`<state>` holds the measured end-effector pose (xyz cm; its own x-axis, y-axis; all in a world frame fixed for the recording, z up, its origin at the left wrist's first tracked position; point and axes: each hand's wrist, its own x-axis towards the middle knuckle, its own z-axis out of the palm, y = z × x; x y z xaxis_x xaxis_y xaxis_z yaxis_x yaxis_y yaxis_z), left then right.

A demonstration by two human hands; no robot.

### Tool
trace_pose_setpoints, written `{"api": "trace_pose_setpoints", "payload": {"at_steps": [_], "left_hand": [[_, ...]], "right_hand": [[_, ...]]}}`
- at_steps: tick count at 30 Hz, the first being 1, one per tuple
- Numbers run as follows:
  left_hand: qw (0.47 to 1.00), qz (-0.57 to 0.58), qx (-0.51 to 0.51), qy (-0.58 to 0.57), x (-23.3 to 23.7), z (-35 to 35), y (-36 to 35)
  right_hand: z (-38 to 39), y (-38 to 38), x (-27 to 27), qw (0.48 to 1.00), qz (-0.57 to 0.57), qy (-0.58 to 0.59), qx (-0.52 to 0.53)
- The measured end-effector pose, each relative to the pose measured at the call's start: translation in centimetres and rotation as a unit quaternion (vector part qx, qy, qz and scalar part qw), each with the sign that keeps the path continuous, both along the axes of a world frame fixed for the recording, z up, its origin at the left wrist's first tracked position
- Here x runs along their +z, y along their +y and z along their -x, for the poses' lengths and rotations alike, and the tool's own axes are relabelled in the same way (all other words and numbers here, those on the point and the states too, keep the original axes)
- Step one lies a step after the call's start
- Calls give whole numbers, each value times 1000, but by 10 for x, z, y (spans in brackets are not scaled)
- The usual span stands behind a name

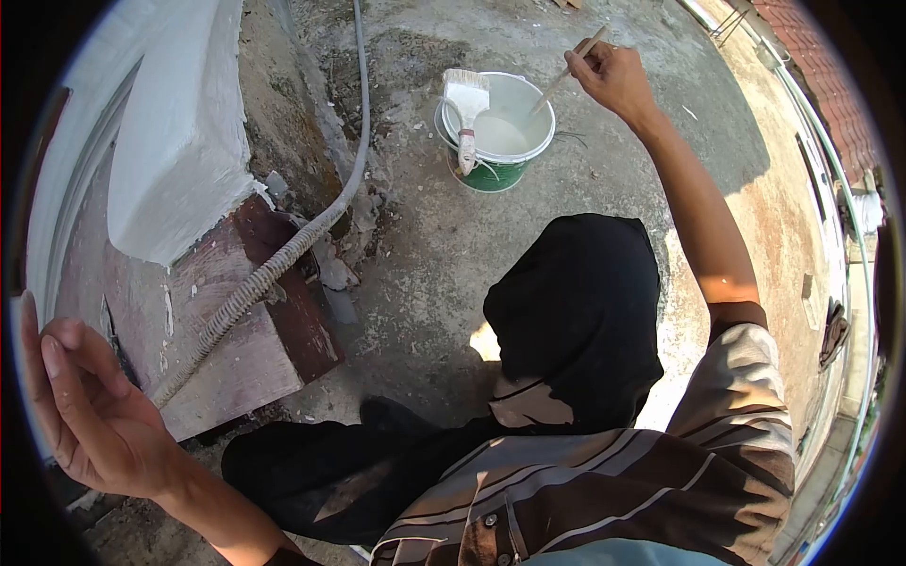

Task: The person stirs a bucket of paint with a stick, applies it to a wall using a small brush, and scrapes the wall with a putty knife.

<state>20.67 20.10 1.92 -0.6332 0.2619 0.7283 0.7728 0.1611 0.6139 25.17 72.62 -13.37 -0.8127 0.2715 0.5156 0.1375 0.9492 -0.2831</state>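
In my right hand (612, 75) is a thin wooden stick (564, 74), pinched near its upper end. Its lower end reaches into a green bucket (500, 176) holding white paint (500, 136). A wide paintbrush (466, 102) lies tilted across the bucket's left rim, white-coated bristles up and handle hanging outside. My left hand (104, 415) is raised at the lower left, holding nothing, its fingers curved and apart. It is nearest to a ribbed hose (255, 283) and a reddish block ledge (226, 349).
A white-painted pillar (179, 141) stands at the left above the ledge. The hose runs from the ledge up along the rough concrete floor (415, 245). Broken bits of mortar (335, 269) lie by the ledge. Red roof tiles (821, 75) show at the far right.
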Motion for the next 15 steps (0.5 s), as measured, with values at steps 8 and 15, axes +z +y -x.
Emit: {"api": "trace_pose_setpoints", "payload": {"at_steps": [8,15], "left_hand": [[997,-20,62,32,-6,3,-1],[999,22,-26,24,6,1,-2]], "right_hand": [[-32,12,11,971,221,34,-89],[-72,33,-14,928,341,126,-84]]}}
